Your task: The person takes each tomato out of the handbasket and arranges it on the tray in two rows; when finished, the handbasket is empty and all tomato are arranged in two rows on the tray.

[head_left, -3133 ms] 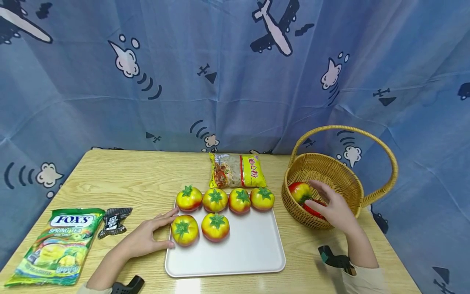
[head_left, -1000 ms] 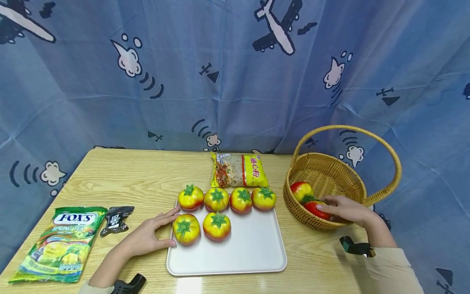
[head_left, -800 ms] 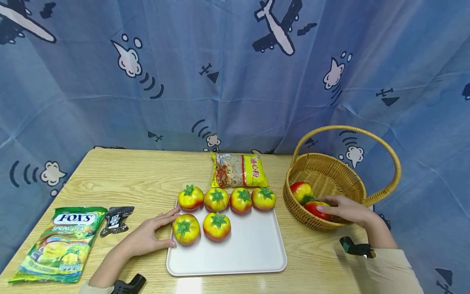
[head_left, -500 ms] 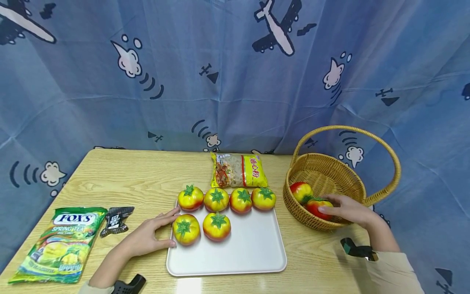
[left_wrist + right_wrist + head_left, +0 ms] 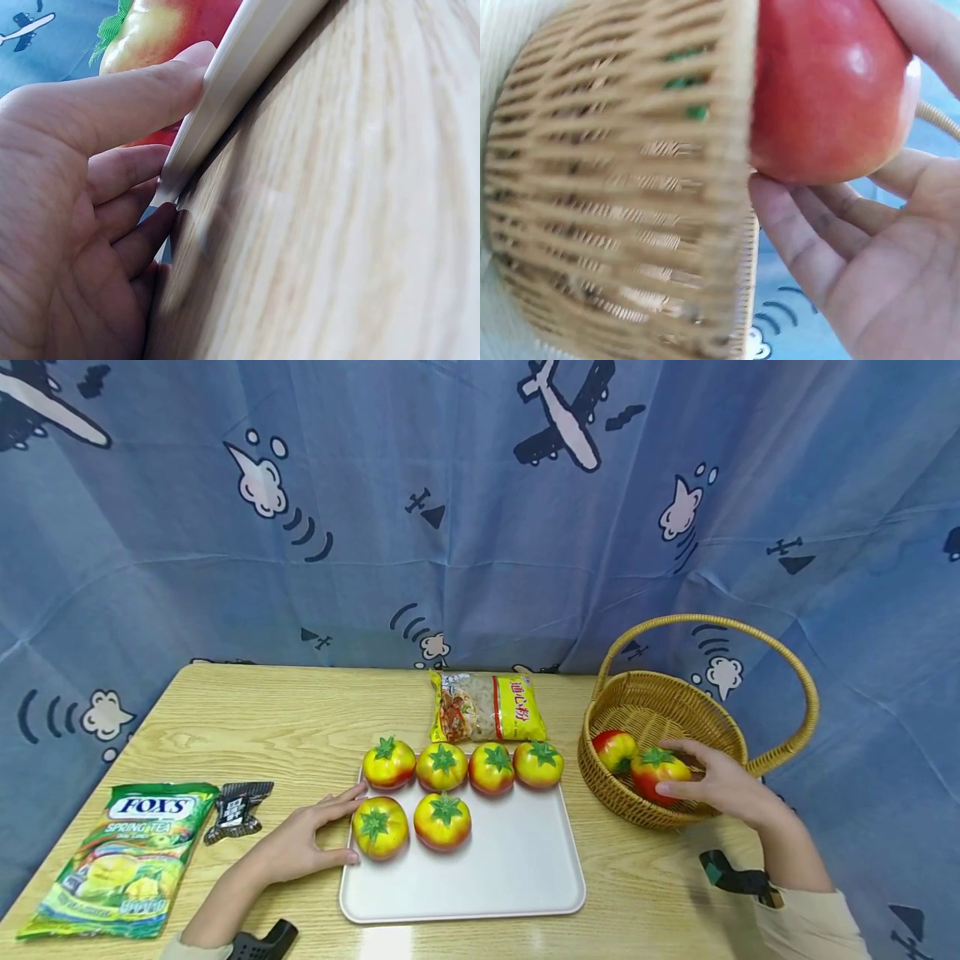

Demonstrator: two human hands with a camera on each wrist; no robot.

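My right hand (image 5: 726,783) grips a red-and-yellow toy tomato (image 5: 657,774) with a green leafy top, in the mouth of the wicker basket (image 5: 622,806). The right wrist view shows its smooth red side (image 5: 832,90) between thumb and fingers, level with the basket's rim. Another tomato (image 5: 613,748) lies in the basket to its left. My left hand (image 5: 300,843) rests at the left edge of the white tray (image 5: 502,868), thumb and fingers spread along the rim. Beside it on the tray sits one tomato (image 5: 380,829), with a second (image 5: 442,823) to the right.
Several more tomatoes (image 5: 441,767) line the tray's far edge. Behind them lies a yellow pasta bag (image 5: 487,708). A green candy bag (image 5: 120,864) and a small black packet (image 5: 236,810) lie on the left of the table. The basket's tall handle (image 5: 798,693) arches over its opening.
My right hand has reached deeper into the basket, taken hold of a tomato and raised it slightly, its green top turning upward. My left hand has stayed at the tray's edge.
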